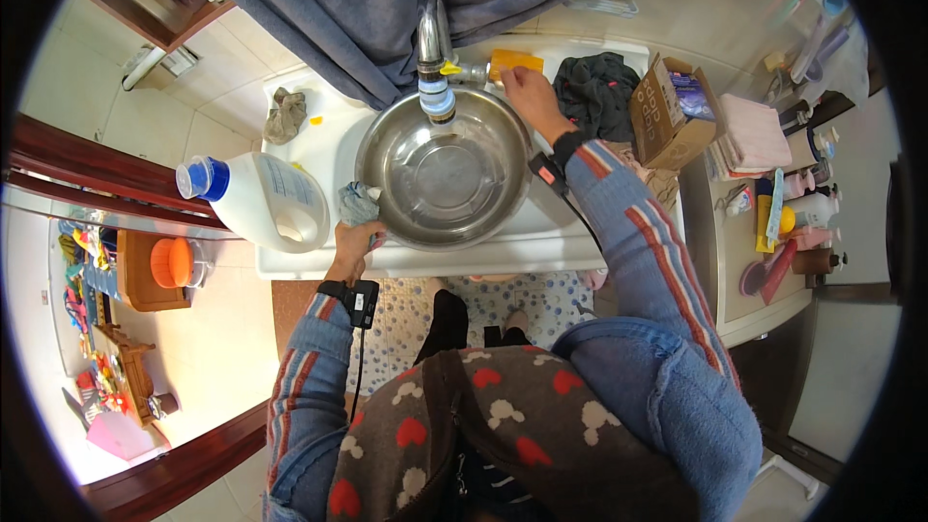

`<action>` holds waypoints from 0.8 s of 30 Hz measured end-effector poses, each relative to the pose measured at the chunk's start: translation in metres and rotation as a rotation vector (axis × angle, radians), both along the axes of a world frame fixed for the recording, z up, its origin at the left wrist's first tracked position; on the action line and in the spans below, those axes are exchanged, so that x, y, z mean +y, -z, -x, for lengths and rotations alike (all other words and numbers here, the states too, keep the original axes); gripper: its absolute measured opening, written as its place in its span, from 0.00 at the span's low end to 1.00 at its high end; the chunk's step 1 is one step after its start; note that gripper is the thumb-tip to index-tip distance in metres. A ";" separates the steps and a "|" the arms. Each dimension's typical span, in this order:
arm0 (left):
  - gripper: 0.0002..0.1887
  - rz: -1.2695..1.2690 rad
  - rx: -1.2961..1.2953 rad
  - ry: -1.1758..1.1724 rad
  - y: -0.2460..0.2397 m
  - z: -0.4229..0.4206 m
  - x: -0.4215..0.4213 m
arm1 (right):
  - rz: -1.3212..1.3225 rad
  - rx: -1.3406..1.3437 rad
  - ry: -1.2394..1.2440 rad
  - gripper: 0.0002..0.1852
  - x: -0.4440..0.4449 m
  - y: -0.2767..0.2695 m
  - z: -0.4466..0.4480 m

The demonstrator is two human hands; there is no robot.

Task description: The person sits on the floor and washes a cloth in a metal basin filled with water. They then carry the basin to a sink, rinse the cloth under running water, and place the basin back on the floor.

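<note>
My left hand [355, 245] grips a bunched grey-blue cloth [358, 201] at the left rim of a round stainless-steel basin [518, 192]. The basin stands in a white washbasin [428, 259], below a chrome faucet [429, 29] with a blue-and-white nozzle [436, 100]. Beyond the basin's far right rim, the fingers of my right hand [535, 98] touch the near edge of an orange-yellow block [516, 64], probably a soap bar. Whether they close around it is hidden. A crumpled grey-brown cloth [285, 117] lies at the far left, with a small orange piece [316, 120] beside it.
A white detergent jug [272, 196] with a blue cap occupies the left edge. Dark crumpled fabric [598, 98] and an open cardboard box [670, 112] are at the right. A grey towel [326, 7] hangs behind the faucet. Folded towels [754, 132] and a hairbrush [768, 272] rest on the right-hand counter.
</note>
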State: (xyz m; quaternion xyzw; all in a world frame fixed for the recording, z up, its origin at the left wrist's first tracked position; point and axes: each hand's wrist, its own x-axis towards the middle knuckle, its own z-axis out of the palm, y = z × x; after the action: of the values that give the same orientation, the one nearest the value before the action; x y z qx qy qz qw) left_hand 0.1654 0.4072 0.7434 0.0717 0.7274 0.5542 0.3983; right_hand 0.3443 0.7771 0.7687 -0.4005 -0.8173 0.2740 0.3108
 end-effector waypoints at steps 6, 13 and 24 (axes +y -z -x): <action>0.03 -0.068 -0.075 -0.013 0.010 0.003 0.003 | 0.298 -0.178 -0.088 0.32 0.023 -0.018 0.042; 0.04 -0.058 0.020 -0.039 0.001 -0.003 0.004 | -0.010 -0.417 -0.027 0.26 0.014 -0.022 0.047; 0.03 -0.058 -0.002 -0.096 0.004 -0.001 0.006 | -0.121 -0.577 -0.108 0.22 0.004 -0.012 0.031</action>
State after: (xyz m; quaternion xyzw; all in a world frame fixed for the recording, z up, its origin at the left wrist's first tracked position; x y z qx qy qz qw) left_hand 0.1667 0.4129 0.7394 0.0474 0.7133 0.5936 0.3697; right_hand 0.3134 0.7812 0.7805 -0.3985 -0.9068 0.1157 0.0740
